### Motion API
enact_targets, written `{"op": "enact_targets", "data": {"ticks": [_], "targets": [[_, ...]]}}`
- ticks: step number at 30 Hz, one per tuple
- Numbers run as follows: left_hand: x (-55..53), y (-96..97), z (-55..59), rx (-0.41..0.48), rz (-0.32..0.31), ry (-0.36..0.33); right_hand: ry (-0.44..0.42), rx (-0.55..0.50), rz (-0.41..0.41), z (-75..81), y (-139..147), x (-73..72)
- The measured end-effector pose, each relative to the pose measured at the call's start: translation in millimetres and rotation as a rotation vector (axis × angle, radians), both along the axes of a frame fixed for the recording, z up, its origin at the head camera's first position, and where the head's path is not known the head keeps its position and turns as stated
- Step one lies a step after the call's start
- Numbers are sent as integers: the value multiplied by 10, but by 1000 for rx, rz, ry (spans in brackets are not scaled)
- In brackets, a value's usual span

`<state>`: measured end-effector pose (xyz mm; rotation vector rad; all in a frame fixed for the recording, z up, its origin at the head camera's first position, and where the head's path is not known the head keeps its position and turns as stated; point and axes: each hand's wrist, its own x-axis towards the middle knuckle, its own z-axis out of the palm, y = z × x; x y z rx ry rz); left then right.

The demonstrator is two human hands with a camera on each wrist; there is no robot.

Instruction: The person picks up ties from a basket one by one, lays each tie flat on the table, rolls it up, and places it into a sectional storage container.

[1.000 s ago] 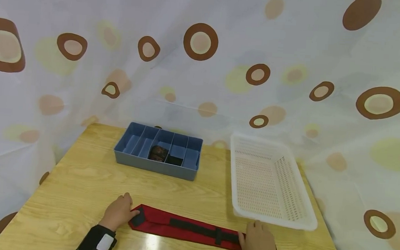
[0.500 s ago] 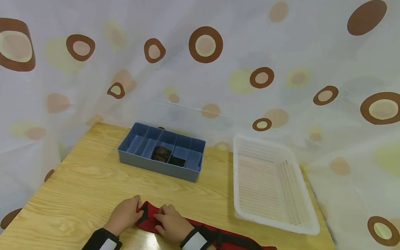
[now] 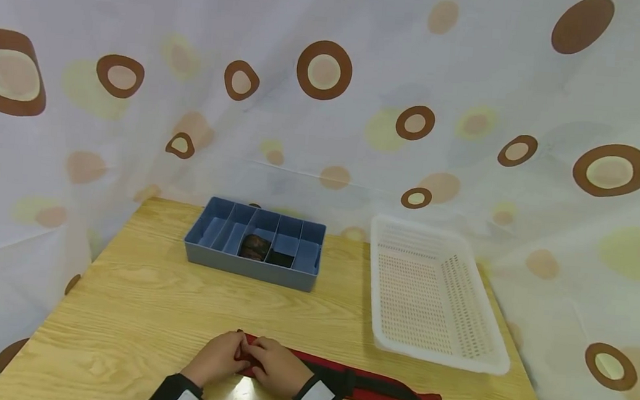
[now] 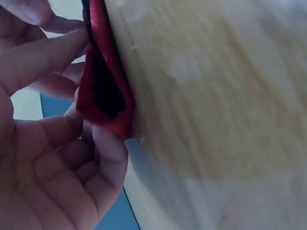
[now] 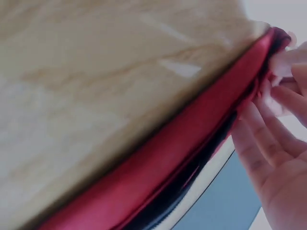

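Observation:
A red necktie [image 3: 374,386] lies back side up along the table's near side, with a black strip and keeper loop on it. Its narrow looped end points right. At the wide end, my left hand [image 3: 217,357] pinches the fabric, and in the left wrist view the folded red edge [image 4: 98,122] stands open like a pocket with a dark inside. My right hand [image 3: 283,368] is right beside the left, its fingers and thumb on the same end. The right wrist view shows the red length [image 5: 158,167] running away from those fingers [image 5: 259,143].
A blue divided box [image 3: 248,269] stands at the back, with a dark brown patterned item [image 3: 254,247] and a black item [image 3: 280,258] in its compartments. To the right is a white perforated basket [image 3: 437,357]. A patterned curtain [image 3: 324,138] hangs behind the wooden table [image 3: 140,299].
My right hand has moved from the necktie's narrow end leftward to the wide end, beside my left hand. The left hand has shifted slightly right, and the wide end is now gathered between both hands.

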<state>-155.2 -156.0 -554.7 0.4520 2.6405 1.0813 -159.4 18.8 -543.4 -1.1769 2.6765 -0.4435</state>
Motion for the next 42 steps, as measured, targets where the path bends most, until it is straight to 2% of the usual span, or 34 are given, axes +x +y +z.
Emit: {"op": "enact_targets", "data": {"ticks": [2,7,9,11,13,15,18,20,23,26,30,33,35,37,39,41,42], "targets": [[-3,-21,5,28,21,-31,53,16,2,-29,-8,12],[22,-87,88,5,214,-75,154,77,29,-63,-35,12],[33,-91,112,-3,241,-98,186,107,53,-68,-41,11],[39,-80,123,19,234,-120,206,133,70,-61,-42,12],[47,-49,128,83,219,-140,173,129,54,-31,-37,22],[57,-18,138,135,204,-148,103,99,16,14,-26,35],[71,35,168,202,161,-141,-59,5,-57,85,0,49],[78,78,185,217,116,-138,-159,-55,-99,107,28,58],[84,148,193,206,54,-119,-233,-124,-135,96,76,66],[88,203,165,198,26,-95,-206,-115,-158,66,114,82],[108,246,101,208,14,-71,-71,-70,-157,23,145,106],[124,277,71,203,-3,-51,35,-27,-116,15,159,121],[128,294,58,193,-6,-40,66,13,-96,37,161,132],[126,300,54,184,32,-33,45,33,-98,64,163,134],[127,292,59,130,111,-22,13,39,-117,88,170,129],[128,268,66,90,181,-38,6,32,-123,106,185,121],[131,257,71,85,197,-54,8,27,-119,112,199,117]]}}
